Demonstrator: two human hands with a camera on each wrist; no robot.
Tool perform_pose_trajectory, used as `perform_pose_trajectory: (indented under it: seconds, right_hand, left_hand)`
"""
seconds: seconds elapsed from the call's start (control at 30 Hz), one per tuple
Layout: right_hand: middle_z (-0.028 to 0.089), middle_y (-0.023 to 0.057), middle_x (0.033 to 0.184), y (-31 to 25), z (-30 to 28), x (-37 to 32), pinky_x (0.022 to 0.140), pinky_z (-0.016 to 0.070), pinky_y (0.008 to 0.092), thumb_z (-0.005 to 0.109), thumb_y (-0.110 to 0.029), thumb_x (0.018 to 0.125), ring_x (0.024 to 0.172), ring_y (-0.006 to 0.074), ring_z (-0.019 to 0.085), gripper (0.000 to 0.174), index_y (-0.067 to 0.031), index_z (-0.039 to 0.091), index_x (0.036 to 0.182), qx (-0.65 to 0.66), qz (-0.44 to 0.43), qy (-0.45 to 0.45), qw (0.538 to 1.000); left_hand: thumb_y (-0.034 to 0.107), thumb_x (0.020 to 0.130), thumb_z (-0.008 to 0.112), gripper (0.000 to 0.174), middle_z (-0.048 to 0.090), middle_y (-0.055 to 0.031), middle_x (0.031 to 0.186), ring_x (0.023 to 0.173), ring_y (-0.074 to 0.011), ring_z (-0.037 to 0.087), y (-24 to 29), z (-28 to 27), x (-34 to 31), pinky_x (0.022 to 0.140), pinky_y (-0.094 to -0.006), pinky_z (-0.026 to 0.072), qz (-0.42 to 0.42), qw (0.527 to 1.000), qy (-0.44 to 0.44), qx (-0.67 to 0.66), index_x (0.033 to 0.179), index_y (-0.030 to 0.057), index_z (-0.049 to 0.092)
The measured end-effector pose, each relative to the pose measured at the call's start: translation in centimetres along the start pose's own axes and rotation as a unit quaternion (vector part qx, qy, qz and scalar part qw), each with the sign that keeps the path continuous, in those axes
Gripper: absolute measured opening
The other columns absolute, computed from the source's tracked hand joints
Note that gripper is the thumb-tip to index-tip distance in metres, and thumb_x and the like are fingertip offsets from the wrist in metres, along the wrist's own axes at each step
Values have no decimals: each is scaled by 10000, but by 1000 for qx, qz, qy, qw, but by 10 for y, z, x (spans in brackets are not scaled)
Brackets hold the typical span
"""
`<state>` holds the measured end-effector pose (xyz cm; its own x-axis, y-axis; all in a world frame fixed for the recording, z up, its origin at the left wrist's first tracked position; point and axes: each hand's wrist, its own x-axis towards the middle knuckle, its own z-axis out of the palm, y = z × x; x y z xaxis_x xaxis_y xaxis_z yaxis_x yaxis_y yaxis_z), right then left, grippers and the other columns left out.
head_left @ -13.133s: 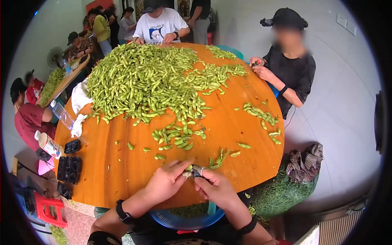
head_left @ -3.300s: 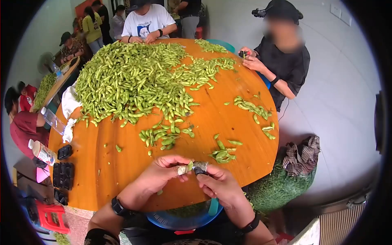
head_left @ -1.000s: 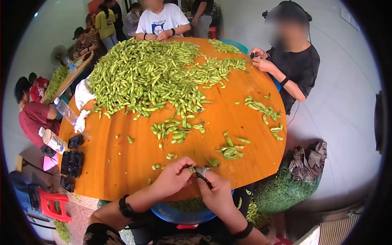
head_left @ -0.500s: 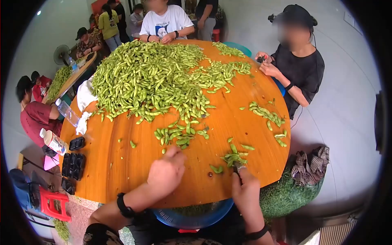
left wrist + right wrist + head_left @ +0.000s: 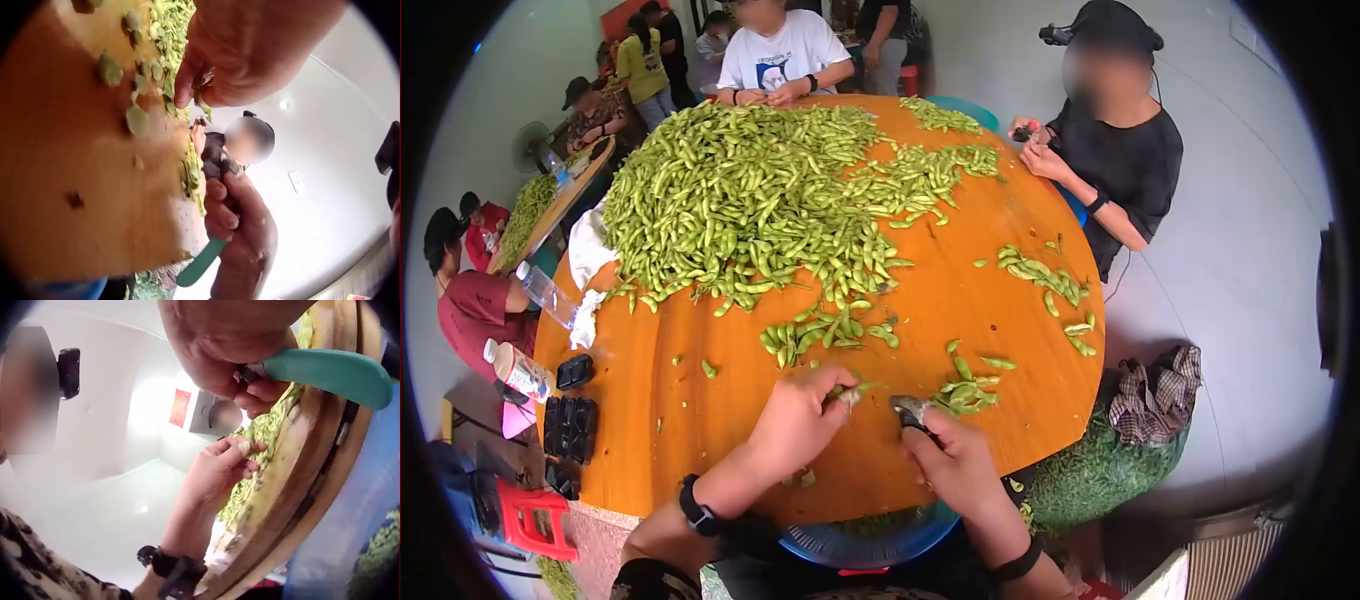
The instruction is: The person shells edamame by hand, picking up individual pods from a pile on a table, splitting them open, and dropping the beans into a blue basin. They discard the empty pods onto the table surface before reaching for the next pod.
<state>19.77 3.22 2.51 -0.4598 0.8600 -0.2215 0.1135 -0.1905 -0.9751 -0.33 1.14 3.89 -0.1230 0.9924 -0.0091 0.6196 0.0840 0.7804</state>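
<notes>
I pinch a blurred green pod [image 5: 870,386] in my left hand [image 5: 797,413], its tip pointing rightward, apart from the turquoise-handled tool [image 5: 331,372] my right hand [image 5: 955,460] grips, while the small pod clump [image 5: 967,396] lies just beyond my right hand, the nearer one.

Both arms are reaching forward from the body, the left forearm [image 5: 662,533] slanting in from the left and the right forearm [image 5: 997,532] from the right, so that the two hands are hovering near each other without touching. The left hand [image 5: 793,415] is sitting slightly farther forward, its thumb and fingertips pinching while the remaining fingers are curling loosely. The right hand [image 5: 956,465] is gripping, its fingers folding in toward the palm, though blur is leaving the exact set of its thumb hard to judge.
</notes>
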Motion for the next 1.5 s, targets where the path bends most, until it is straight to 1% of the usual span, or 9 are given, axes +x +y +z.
perform_pose_trajectory:
  seconds: [0.13, 0.33, 0.6, 0.77, 0.83, 1.0, 1.2, 1.43, 1.5]
  right_hand:
    - [537, -25, 667, 4, 10, 6, 439, 367, 206, 552, -106, 938, 501, 35, 466, 84, -39, 582, 897, 76, 33, -12, 997]
    - [523, -37, 665, 10, 15, 2, 439, 350, 201, 563, -110, 936, 506, 32, 455, 74, -56, 605, 908, 111, 74, -21, 991]
    - [519, -78, 714, 17, 33, 1, 544, 365, 169, 554, -80, 934, 633, 2, 460, 78, -67, 630, 941, 108, 11, 45, 993]
    - [518, -52, 684, 14, 30, 4, 450, 308, 178, 547, -78, 926, 518, 17, 408, 97, -84, 631, 973, 177, 71, 32, 981]
    - [505, -65, 695, 14, 26, 5, 460, 306, 176, 534, -88, 933, 530, 12, 398, 106, -93, 632, 972, 192, 88, 11, 977]
    - [520, -28, 677, 13, 19, 12, 395, 275, 196, 538, -96, 925, 447, 33, 380, 90, -79, 614, 971, 233, 105, -12, 967]
    - [523, -28, 666, 6, 10, 12, 411, 305, 195, 550, -85, 915, 461, 42, 409, 107, -66, 624, 991, 228, 135, -19, 964]
    - [539, -38, 675, 15, 34, 6, 530, 390, 204, 573, -38, 897, 595, 24, 464, 115, -37, 644, 987, 28, -24, 93, 995]
    - [543, -38, 688, 17, 35, 4, 535, 390, 208, 578, -25, 891, 611, 14, 451, 132, -30, 638, 1009, -27, -75, 106, 991]
  left_hand:
    - [-40, 809, 654, 338, 689, -87, 973, 828, -64, 622, -7, 14, -10, 700, -217, 516, 48, 986, -6, -160, 1140, 23, 627]
    - [-43, 809, 648, 349, 676, -84, 993, 822, -104, 645, -19, 18, -10, 696, -231, 530, 122, 989, -26, -76, 1147, 41, 637]
    - [-51, 811, 636, 319, 670, -87, 966, 821, -124, 657, -21, 26, -16, 709, -235, 534, 126, 987, 7, -97, 1120, 28, 639]
    - [-51, 851, 606, 289, 673, -65, 987, 806, -113, 650, -31, 31, -15, 725, -229, 532, 77, 983, -14, -165, 1131, 16, 631]
    - [-52, 888, 575, 263, 671, -62, 1011, 808, -112, 647, -34, 30, -12, 730, -232, 534, 7, 930, -80, -358, 1140, 4, 628]
    - [58, 948, 548, 251, 675, -103, 995, 831, -184, 676, -36, 17, -2, 762, -294, 552, -34, 894, -154, -419, 1183, -12, 600]
    - [78, 959, 517, 272, 661, -84, 1040, 854, -159, 665, -46, 15, 5, 768, -272, 524, -87, 812, -226, -531, 1212, 8, 588]
    - [106, 940, 569, 222, 635, -24, 903, 724, -80, 602, -35, 19, -3, 605, -209, 460, -12, 888, -156, -432, 1150, 34, 580]
    - [84, 938, 573, 164, 610, -23, 839, 667, -76, 594, -32, 18, -5, 598, -215, 482, -71, 953, -114, -273, 1096, 42, 567]
